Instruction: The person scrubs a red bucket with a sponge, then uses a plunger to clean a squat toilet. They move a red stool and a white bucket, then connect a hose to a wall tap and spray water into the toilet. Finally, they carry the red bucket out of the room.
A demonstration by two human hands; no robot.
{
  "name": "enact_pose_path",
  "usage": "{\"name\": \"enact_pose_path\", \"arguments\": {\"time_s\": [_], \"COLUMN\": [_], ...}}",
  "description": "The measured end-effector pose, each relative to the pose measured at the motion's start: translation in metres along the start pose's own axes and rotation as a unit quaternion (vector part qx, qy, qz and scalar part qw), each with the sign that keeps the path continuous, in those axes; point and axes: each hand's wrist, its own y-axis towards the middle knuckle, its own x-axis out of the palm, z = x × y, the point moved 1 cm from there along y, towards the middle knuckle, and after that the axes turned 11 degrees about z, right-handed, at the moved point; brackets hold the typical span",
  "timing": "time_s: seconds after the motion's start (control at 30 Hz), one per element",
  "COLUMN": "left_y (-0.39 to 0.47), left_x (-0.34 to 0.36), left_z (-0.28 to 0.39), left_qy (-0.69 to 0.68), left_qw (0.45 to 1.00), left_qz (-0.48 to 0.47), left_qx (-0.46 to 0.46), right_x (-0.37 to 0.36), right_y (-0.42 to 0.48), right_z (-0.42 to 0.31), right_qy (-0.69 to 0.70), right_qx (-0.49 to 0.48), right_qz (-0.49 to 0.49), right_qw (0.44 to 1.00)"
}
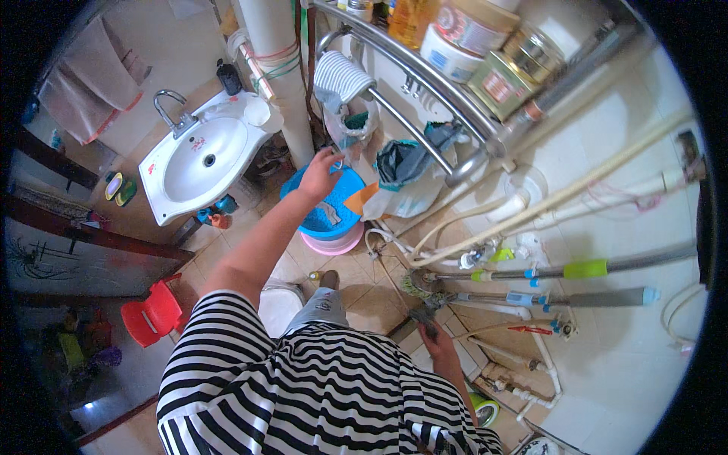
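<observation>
My left hand (321, 175) reaches out over the far side of a blue plastic basin (291, 185). Its fingertips are near the basin's far rim, beside a small white curved piece; whether they grip anything is unclear. A crumpled grey cloth (330, 213) lies inside this basin, which sits on a pink basin (335, 245) on the tiled floor. Low at my right side, my right hand (439, 344) holds a dark grey, cloth-like thing (424, 315), close to a mop head with green fringe (418, 284).
A white washbasin (210, 187) with a chrome tap (173, 111) stands at left. Plastic bags (398, 199) hang below a metal rack (409, 57) holding jars. Mop handles (586, 269) and pipes line the right wall. A red plastic chair (151, 315) stands at lower left.
</observation>
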Motion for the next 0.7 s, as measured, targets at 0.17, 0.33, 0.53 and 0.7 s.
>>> {"name": "enact_pose_path", "arguments": {"time_s": [0.17, 0.33, 0.53, 0.7], "left_y": [0.086, 0.125, 0.131, 0.130], "left_x": [0.009, 0.010, 0.011, -0.018], "left_z": [-0.016, -0.032, -0.093, -0.088], "left_qy": [0.020, -0.058, -0.265, -0.279], "left_qw": [1.000, 0.991, 0.952, 0.953], "left_qz": [0.013, -0.068, -0.100, -0.073], "left_qx": [0.014, -0.097, -0.113, -0.095], "right_x": [0.225, 0.373, 0.510, 0.575], "right_y": [0.004, 0.040, 0.062, 0.129], "right_z": [-0.041, -0.061, -0.113, -0.150], "right_qy": [0.071, 0.112, 0.365, 0.338], "right_qx": [0.128, 0.150, 0.215, 0.034], "right_qz": [-0.067, -0.161, -0.251, -0.218], "right_qw": [0.987, 0.969, 0.870, 0.915]}}
